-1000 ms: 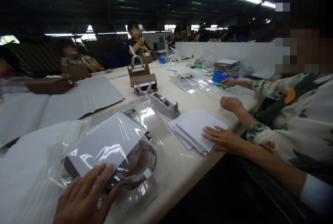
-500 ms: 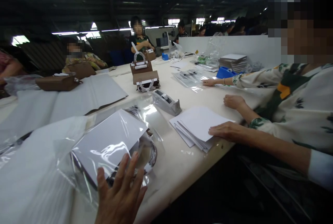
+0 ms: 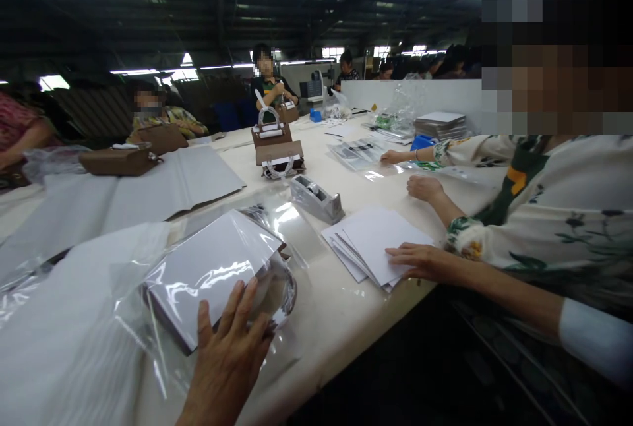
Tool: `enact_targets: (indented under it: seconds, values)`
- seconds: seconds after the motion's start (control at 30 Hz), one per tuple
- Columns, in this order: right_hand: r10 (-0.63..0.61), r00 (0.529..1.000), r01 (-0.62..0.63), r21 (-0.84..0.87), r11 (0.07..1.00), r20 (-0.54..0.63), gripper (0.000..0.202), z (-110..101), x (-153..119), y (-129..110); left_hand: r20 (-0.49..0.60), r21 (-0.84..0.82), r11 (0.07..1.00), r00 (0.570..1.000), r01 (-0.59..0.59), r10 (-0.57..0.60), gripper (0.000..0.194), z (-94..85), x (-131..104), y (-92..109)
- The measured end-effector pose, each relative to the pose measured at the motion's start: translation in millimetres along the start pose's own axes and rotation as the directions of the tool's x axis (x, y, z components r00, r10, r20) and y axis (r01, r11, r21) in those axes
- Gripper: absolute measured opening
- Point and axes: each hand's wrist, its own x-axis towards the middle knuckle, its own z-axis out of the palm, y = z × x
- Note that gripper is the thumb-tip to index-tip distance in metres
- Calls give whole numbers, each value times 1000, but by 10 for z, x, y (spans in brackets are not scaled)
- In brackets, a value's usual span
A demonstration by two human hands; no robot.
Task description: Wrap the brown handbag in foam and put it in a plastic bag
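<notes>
My left hand [image 3: 232, 340] is open, its fingers spread over a clear plastic bag [image 3: 163, 268]. Inside the bag lie a white card [image 3: 208, 268] and a handbag that is partly hidden; its wrapped handle [image 3: 289, 297] shows at the right. Over to the right, my right hand [image 3: 420, 261] rests with outstretched fingers on the near right edge of a loose stack of white cards [image 3: 370, 235]. Its thumb is mostly out of sight. Just beyond the stack stands a tape dispenser [image 3: 316, 200].
A co-worker [image 3: 544, 188] sits close on my right, hands over flat plastic bags [image 3: 361, 154]. Brown handbags [image 3: 279, 151] stand mid-table; another brown handbag [image 3: 119, 161] lies left on white foam sheets [image 3: 168, 182]. Stacked boards [image 3: 440, 126] sit by the white partition [image 3: 415, 96].
My left hand has lowered onto the plastic bag, fingers closer together. My right hand has slid slightly left over the card stack. The view has shifted a little.
</notes>
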Motion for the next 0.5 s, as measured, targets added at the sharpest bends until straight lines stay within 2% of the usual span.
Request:
enact_targets:
  seconds: [0.1,0.3,0.43,0.5]
  values:
    - [-25,997,19,80,997,70,46,-21,45,109,11,-19,1000,1000,14,-14,14,-12,13,-10]
    - [-85,982,66,118,991,168,35,-207,159,139,40,-34,999,999,5,-4,14,-24,36,-45]
    - [-148,981,145,31,989,128,23,-299,175,127,54,-14,999,998,-38,38,14,3,38,-79]
    - [-132,990,133,-17,991,49,32,-405,150,101,65,24,997,995,-71,70,15,8,44,-90]
